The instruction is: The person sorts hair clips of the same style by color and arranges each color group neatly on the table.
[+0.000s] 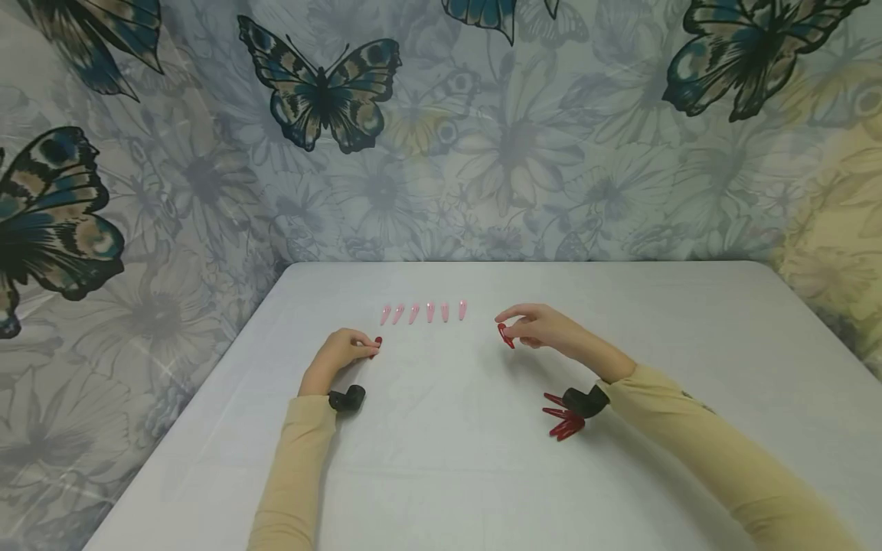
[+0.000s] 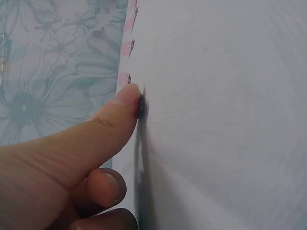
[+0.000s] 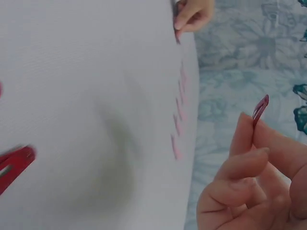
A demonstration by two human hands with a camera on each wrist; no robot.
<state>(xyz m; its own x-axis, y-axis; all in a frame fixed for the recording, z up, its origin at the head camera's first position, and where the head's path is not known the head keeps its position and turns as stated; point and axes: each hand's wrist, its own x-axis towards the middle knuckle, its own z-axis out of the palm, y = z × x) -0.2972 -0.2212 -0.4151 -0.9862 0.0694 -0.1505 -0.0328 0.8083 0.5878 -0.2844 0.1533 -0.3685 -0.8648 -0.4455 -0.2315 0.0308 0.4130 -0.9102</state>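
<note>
At the far middle of the white surface, six pink snap hair clips stand apart in a row running left to right, pointing near to far. Just to the near side of the row's left end, the left hand pinches a red snap hair clip between thumb and fingers, which are closed together on it; whether this clip touches the surface cannot be told. Right of the row, the right hand is raised above the surface, casting a shadow, and its fingertips hold a second red clip with little gap between them, the other fingers loosely bent. Nearer, on the right, a fanned cluster of red clips lies overlapping, partly hidden by the black wrist camera; their number cannot be told. Yellowish sleeves cover both forearms. Beyond the far edge hangs a backdrop printed with butterflies and grey-blue flowers.
</note>
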